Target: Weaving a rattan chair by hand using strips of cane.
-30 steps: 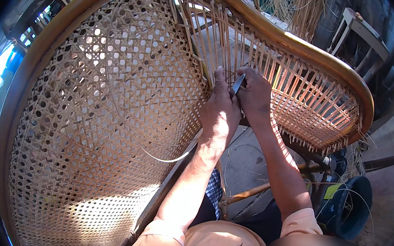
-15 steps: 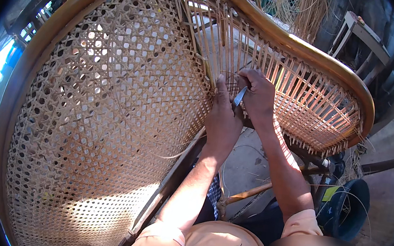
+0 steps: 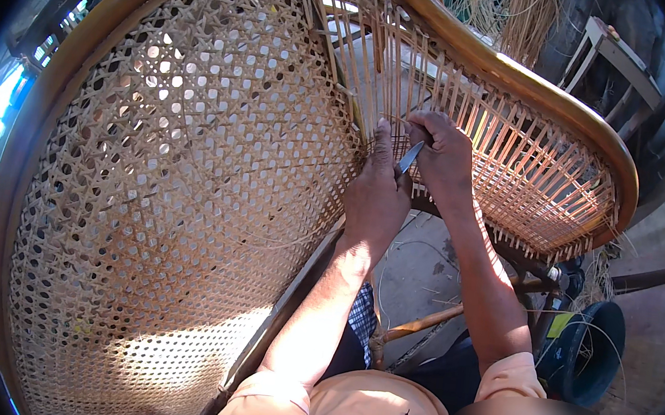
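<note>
A: Where to find the panel (image 3: 160, 230)?

B: Straight ahead, inside a curved wood frame (image 3: 556, 85). Close mesh (image 3: 229, 107) on the left, open strands (image 3: 515, 162) on the right.

A: And the hands?

B: Both at the border between the two. Left hand (image 3: 378, 200) with thumb straight, pointing away from the body, fingers mostly tucked out of sight. Probably there to steady the strands beside the mesh. Can't tell about any pinch.

A: And the other?

B: Right hand (image 3: 446, 155) curled, thumb and forefinger near each other, right over the strands. Perhaps around a single strand; too small to tell.

A: Why so close together?

B: Likely for short, careful movements in a tight spot, with one side for bracing and the other for fine work.

A: Any tool?

B: A blade (image 3: 410, 159), slanting between both hands. Handle hidden, so can't say in whose grip. Presumably there to stay ready right beside the strands.

A: Why the frame so near the body?

B: Seems set so as to bring the border within easy reach of both arms.

A: Anything around?

B: A bucket (image 3: 612, 362) low on the right. Loose fibre (image 3: 530, 26) hanging beyond the frame, maybe for keeping tangle-free.
</note>
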Tool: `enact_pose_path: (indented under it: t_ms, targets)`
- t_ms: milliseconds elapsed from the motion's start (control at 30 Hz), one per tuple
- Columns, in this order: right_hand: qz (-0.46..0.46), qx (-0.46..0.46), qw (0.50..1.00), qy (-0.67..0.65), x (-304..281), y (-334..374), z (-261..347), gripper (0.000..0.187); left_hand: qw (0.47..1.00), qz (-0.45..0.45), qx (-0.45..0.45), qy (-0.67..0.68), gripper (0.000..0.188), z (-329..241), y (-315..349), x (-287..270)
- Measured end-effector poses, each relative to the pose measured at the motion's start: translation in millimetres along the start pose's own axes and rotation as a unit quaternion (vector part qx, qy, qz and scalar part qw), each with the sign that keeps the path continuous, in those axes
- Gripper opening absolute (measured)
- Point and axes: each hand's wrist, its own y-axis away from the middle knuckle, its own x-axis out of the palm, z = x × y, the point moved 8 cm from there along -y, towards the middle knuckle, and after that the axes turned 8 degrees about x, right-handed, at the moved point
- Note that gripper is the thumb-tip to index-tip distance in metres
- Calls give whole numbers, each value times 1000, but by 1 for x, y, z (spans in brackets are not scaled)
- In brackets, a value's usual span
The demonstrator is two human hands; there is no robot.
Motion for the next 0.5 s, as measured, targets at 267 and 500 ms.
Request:
enact_pose_path:
  t_ms: [267,500]
  targets:
    - [-76,-31,996,18,0,3,7,11,998,-54,21,41,74,-1,8,-3]
    - [-55,21,998,-25,-4,10,-6,13,997,-21,-46,58,75,-6,3,-1]
